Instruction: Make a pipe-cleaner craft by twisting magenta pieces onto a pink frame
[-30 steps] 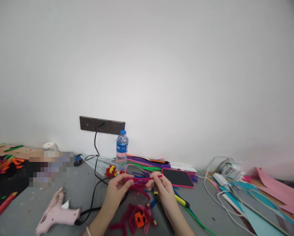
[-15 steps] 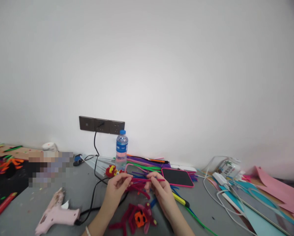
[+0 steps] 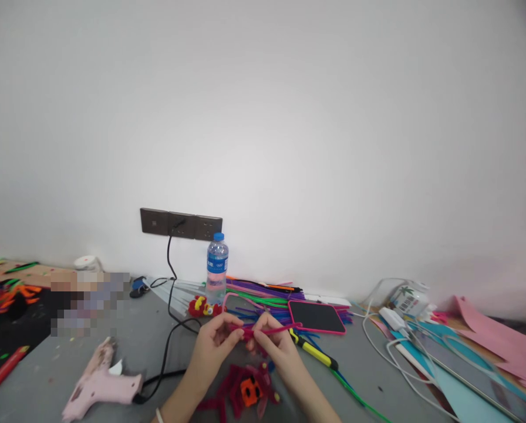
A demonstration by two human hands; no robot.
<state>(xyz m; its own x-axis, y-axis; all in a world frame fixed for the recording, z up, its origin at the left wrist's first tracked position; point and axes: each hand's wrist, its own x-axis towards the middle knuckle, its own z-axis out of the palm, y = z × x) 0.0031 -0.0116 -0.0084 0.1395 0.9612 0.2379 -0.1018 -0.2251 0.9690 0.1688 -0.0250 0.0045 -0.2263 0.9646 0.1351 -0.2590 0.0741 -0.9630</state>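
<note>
My left hand and my right hand are close together above the grey table, both closed in a pinch on a dark pink pipe cleaner. One end of it sticks out to the right past my right hand, with its tip bent. Below my hands lies a dark red pipe-cleaner figure with an orange patch and black marks on it. Behind my hands are bundles of purple, green and blue pipe cleaners and a small red and yellow piece.
A pink glue gun lies left, its black cord running to the wall socket. A water bottle stands behind. To the right are a phone, a yellow cutter, white cables and coloured paper.
My hands have come closer together, the right one moving left. The pipe cleaner's end now reaches farther out to the right and shows a bent tip.
</note>
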